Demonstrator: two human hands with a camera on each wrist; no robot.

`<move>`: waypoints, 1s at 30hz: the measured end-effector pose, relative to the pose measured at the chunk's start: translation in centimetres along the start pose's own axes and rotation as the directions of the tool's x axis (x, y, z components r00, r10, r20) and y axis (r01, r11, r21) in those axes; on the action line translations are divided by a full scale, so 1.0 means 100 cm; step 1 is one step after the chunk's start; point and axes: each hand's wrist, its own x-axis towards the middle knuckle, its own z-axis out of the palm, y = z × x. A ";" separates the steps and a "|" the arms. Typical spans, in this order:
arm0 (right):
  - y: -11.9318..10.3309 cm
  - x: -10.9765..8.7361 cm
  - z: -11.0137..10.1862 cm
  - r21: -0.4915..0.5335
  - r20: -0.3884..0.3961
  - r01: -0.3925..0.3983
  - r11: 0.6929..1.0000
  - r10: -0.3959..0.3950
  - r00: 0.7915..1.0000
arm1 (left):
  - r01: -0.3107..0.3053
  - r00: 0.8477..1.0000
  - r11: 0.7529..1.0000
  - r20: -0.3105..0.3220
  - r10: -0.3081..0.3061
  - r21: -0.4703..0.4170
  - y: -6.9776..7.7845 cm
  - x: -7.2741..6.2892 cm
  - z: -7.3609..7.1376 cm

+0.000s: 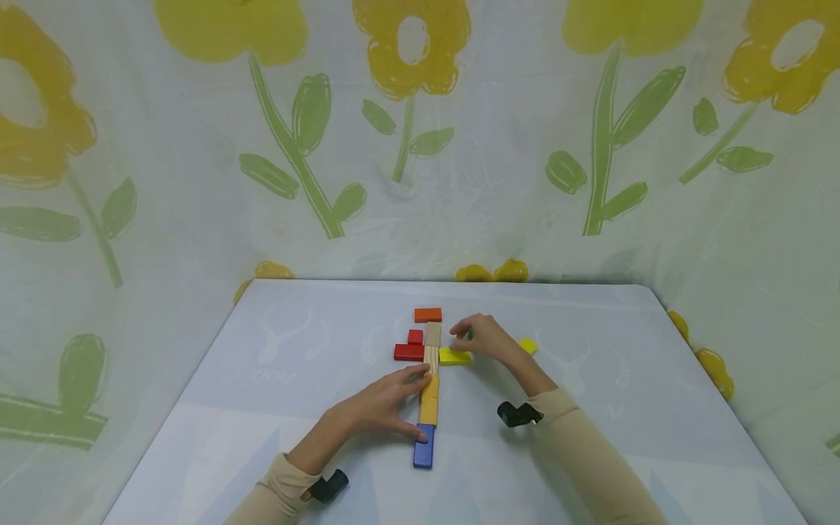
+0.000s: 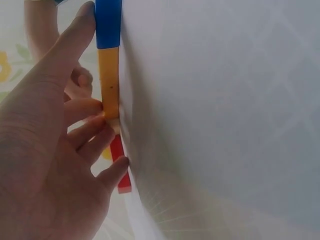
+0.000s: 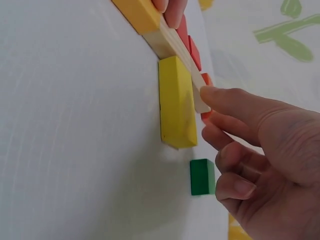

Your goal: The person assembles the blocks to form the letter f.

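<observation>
A line of blocks runs away from the person: a blue block (image 1: 424, 448), an orange-yellow block (image 1: 429, 401), then two plain wooden blocks (image 1: 433, 334). My left hand (image 1: 380, 405) is spread along it, thumb on the blue block, fingertips near where orange-yellow meets wood. My right hand (image 1: 487, 339) hovers over the right side with thumb extended and fingers loosely bent, holding nothing. Below it lies a yellow block (image 3: 176, 102), end against the line. A green block (image 3: 202, 177) sits close to its fingers; whether they touch I cannot tell.
Left of the line lie a long red block (image 1: 408, 353) and a small red block (image 1: 415, 337). An orange-red block (image 1: 428, 315) lies across the far end. Another yellow block (image 1: 528, 345) is partly hidden by the right wrist. Flowered cloth (image 1: 459, 211) surrounds the white table (image 1: 295, 328).
</observation>
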 end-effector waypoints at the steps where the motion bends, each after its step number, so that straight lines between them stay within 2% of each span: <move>1: 0.001 -0.001 0.000 -0.010 0.009 0.002 1.000 -0.002 1.000 | 0.003 1.000 1.000 0.000 -0.003 0.002 0.000 0.000 0.000; 8: 0.006 -0.007 0.002 -0.008 0.061 0.029 1.000 -0.028 0.998 | 0.020 1.000 1.000 -0.005 -0.020 0.010 -0.002 0.001 -0.001; 20: 0.004 -0.013 0.003 0.001 0.020 0.070 0.998 -0.070 0.997 | -0.006 1.000 1.000 -0.015 0.006 -0.005 -0.001 0.002 -0.001; 30: 0.006 -0.015 0.002 -0.004 0.023 0.083 0.997 -0.083 0.996 | -0.005 1.000 1.000 -0.012 0.005 -0.013 0.003 0.002 -0.002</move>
